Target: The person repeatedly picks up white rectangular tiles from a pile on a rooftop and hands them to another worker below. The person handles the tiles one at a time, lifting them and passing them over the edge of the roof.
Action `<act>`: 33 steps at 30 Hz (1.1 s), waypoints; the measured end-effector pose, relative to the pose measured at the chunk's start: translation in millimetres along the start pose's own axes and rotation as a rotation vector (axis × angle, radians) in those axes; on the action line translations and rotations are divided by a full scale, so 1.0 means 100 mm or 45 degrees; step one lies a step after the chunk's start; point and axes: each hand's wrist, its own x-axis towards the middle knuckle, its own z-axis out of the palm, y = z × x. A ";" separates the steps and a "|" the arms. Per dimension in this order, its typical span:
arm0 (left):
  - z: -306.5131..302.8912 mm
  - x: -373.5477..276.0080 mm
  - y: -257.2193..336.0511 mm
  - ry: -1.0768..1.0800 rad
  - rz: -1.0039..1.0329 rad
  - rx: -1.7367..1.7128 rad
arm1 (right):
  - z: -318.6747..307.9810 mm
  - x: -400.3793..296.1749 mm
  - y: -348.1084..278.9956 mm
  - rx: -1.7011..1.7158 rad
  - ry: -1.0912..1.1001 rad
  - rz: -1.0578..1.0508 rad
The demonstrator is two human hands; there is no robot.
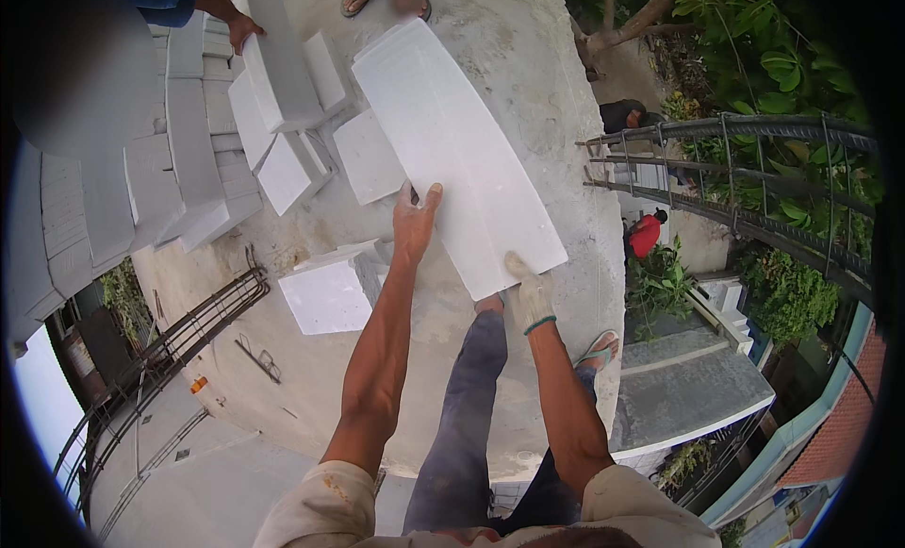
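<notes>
A long white aerated-concrete block (pixel 452 152) lies before me at a slant, its near end close to my legs. My left hand (pixel 416 212), bare and dusty, grips its left edge, with the thumb on the upper face. At the near right corner, my right hand (pixel 532 290) wears a pale knitted glove with a green cuff. Its thumb presses on top while the other fingers are hidden beneath. A smaller block (pixel 371 155) rests on the concrete slab (pixel 403 364) just left of the long one. Nearer to my left forearm is another white block (pixel 331 297) with a rough broken side.
Stacked blocks (pixel 194 116) fill the left. A co-worker's hand (pixel 244 33) touches an upright block (pixel 279 67). The slab's edge (pixel 621 265) drops away on the right, with people below. Rebar cages (pixel 735 148) jut out right, and rebar (pixel 240 290) protrudes at lower left.
</notes>
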 end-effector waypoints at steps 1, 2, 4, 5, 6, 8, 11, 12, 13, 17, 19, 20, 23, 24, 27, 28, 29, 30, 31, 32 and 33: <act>-0.08 -0.09 -0.06 0.009 0.146 0.077 | 0.16 0.18 0.02 0.059 -0.011 -0.036; -0.12 -0.29 -0.15 -0.106 0.087 0.114 | 0.20 0.40 0.02 0.004 -0.028 -0.011; -0.39 -0.88 -0.48 -0.290 -0.019 0.227 | 0.37 0.64 -0.04 -0.139 -0.010 0.078; -0.50 -1.24 -0.60 -0.336 -0.156 0.248 | 0.48 0.65 -0.10 -0.229 0.040 0.128; -0.60 -1.59 -0.76 -0.374 -0.239 0.245 | 0.53 0.68 -0.13 -0.231 0.036 0.161; -0.75 -2.32 -0.93 -0.419 -0.402 0.293 | 0.51 0.72 -0.20 -0.233 0.050 0.215; -0.86 -3.22 -0.94 -0.538 -0.516 0.490 | 0.17 0.73 -0.18 -0.304 -0.139 0.264; -0.87 -3.45 -0.76 -0.553 -0.570 0.527 | 0.12 0.57 -0.16 -0.194 -0.218 0.255; -0.87 -3.61 -0.67 -0.572 -0.564 0.584 | 0.11 0.34 -0.16 -0.086 -0.307 0.242; -0.63 -4.10 -0.39 -0.692 -0.427 0.937 | -0.83 -0.24 -0.14 -0.582 -0.431 0.134; -0.35 -4.16 -0.18 -0.600 -0.434 1.213 | -1.32 -0.70 -0.13 -1.175 -0.326 0.071; -0.27 -4.16 -0.15 -0.570 -0.398 1.286 | -1.69 -1.00 -0.12 -1.409 -0.240 0.040; 0.02 -4.05 -0.29 -0.479 -0.294 1.421 | -2.83 -1.91 -0.06 -1.830 -0.039 0.171; 0.06 -3.98 -0.36 -0.460 -0.279 1.425 | -2.93 -2.24 -0.25 -1.862 0.047 0.423; 0.14 -3.88 -0.51 -0.461 -0.219 1.464 | -3.43 -3.08 -0.11 -1.831 0.157 0.244; 0.18 -3.88 -0.53 -0.464 -0.205 1.481 | -3.50 -3.28 -0.04 -1.780 0.195 0.178; 0.20 -3.87 -0.52 -0.454 -0.190 1.499 | -3.52 -3.41 0.02 -1.728 0.223 0.104; 0.25 -3.86 -0.48 -0.465 -0.182 1.516 | -3.46 -3.47 0.04 -1.770 0.282 0.049; 0.30 -3.85 -0.42 -0.474 -0.176 1.534 | -3.46 -3.46 0.07 -1.754 0.333 0.051; 0.35 -3.84 -0.38 -0.483 -0.170 1.551 | -3.48 -3.42 0.09 -1.737 0.384 0.053; 0.39 -3.84 -0.38 -0.482 -0.157 1.579 | -3.47 -3.40 0.10 -1.719 0.432 0.062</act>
